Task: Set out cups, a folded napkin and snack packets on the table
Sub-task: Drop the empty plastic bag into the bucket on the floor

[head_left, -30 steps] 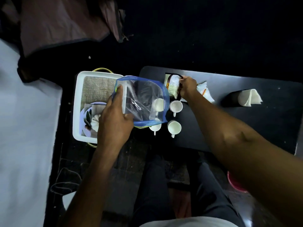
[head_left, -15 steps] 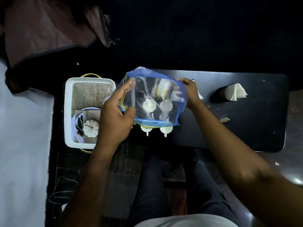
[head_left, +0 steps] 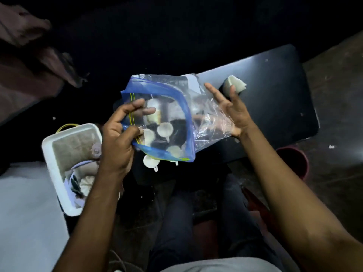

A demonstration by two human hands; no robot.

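Bare forearms, no sleeves; left hand [head_left: 117,142], right hand [head_left: 233,112] ungloved. Dark trousers [head_left: 176,222]; pale grey shirt hem [head_left: 220,266].

My one head-worn wide-angle camera looks steeply down from close above, over my lap, facing the dark rectangular table [head_left: 275,107] and white plastic tub [head_left: 59,173] at left.

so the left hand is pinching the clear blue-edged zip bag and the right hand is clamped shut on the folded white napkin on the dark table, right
Not quite. In the head view the right hand is open, fingers spread against the clear blue-edged zip bag; the folded white napkin lies untouched on the dark table. The left hand does pinch the bag.
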